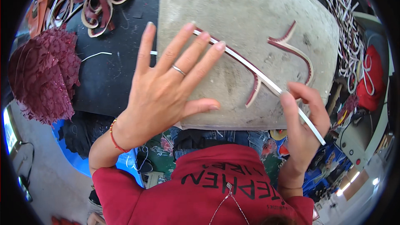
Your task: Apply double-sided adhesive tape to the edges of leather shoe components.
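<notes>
My left hand [166, 79] lies flat with its fingers spread, wearing a ring. Its fingertips press the far end of a narrow white tape [246, 63] laid along a maroon strap [252, 93] with a pale underside. One tail of that strap curls off toward me. Between thumb and fingers, my right hand [306, 118] pinches the tape at lower right, and its loose end sticks out past the palm. A second maroon strap piece [303, 54], forked at one end and curved, rests to the right. Both lie on a grey, stained work surface [225, 0].
On the black board [108, 87] at left sit a stack of maroon lace pieces [43, 75] and a tangle of strap offcuts [100, 8]. White and maroon cords [343, 29] hang at the right, beside a red bundle [371, 79]. A blue tub [75, 154] stands below left.
</notes>
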### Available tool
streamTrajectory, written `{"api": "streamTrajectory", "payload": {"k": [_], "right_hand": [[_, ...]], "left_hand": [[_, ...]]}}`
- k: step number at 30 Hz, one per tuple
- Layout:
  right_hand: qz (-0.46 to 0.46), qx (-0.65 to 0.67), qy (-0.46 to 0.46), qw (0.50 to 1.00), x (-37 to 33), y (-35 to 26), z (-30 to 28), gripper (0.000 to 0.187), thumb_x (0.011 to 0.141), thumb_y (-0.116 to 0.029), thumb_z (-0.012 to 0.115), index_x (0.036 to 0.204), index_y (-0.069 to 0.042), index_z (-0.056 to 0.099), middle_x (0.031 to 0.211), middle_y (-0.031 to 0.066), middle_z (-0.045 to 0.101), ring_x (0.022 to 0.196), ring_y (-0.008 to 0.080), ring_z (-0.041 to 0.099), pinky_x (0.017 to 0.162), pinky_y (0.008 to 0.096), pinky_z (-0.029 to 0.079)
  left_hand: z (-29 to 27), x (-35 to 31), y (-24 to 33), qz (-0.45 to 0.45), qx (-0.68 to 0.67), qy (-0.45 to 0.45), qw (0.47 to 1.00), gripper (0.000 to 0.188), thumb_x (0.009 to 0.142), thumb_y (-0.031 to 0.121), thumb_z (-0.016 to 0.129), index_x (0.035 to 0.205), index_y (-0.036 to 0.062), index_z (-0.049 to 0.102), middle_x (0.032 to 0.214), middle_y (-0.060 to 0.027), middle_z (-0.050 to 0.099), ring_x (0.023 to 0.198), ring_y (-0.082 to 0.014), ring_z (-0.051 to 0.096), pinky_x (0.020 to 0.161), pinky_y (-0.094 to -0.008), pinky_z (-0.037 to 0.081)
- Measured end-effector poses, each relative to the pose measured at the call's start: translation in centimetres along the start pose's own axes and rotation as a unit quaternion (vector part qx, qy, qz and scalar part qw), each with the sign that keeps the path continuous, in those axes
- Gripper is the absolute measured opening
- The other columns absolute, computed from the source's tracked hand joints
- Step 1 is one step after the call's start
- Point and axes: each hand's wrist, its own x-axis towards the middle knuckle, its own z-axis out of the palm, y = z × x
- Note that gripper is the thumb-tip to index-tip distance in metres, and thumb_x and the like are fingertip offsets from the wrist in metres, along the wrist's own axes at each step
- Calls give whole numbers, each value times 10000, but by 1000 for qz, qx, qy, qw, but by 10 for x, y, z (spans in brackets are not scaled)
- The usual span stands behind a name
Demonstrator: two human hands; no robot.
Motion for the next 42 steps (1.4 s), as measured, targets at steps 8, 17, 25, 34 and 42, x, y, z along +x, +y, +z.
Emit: {"api": "streamTrajectory", "payload": {"k": [8, 17, 25, 34, 42], "right_hand": [[14, -3, -21, 1000, -1, 27, 25, 92, 780, -44, 723, 844, -75, 666, 777, 28, 644, 719, 188, 614, 704, 322, 397], [-70, -96, 6, 993, -19, 46, 8, 232, 727, -78, 777, 920, -104, 652, 922, 55, 619, 863, 238, 597, 772, 349, 409], [8, -32, -12, 999, -29, 74, -21, 178, 739, -51, 763, 900, -95, 701, 932, 41, 649, 865, 210, 603, 804, 326, 406], [-12, 12, -71, 997, -11, 83, -38, 152, 764, -40, 722, 903, -73, 671, 892, 66, 636, 828, 270, 619, 794, 363, 450], [-213, -69, -43, 974, -28, 60, -5, 206, 657, -61, 712, 846, -76, 629, 853, 63, 584, 821, 258, 569, 740, 378, 439]], "left_hand": [[0, 7, 11, -5, 57, -21, 998, 738, 825, 686, 478, 1388, 213, 537, 1396, -119, 440, 1393, -313, 331, 1146, -601, 167], [31, 30, 85, 47, -186, 29, 981, 924, 616, 508, 784, 1284, -80, 536, 1308, -191, 492, 1234, -390, 494, 1043, -464, 436], [28, 33, 92, 61, -123, -11, 990, 834, 635, 561, 735, 1340, 144, 580, 1299, -189, 466, 1231, -391, 469, 1046, -470, 427], [32, 38, 122, 25, -32, -38, 998, 763, 686, 625, 648, 1383, 337, 535, 1341, -199, 397, 1308, -472, 346, 1045, -650, 327], [18, 14, 93, 60, -33, 33, 997, 699, 750, 439, 727, 1314, 59, 564, 1399, -174, 442, 1315, -417, 412, 1063, -550, 378]]}}
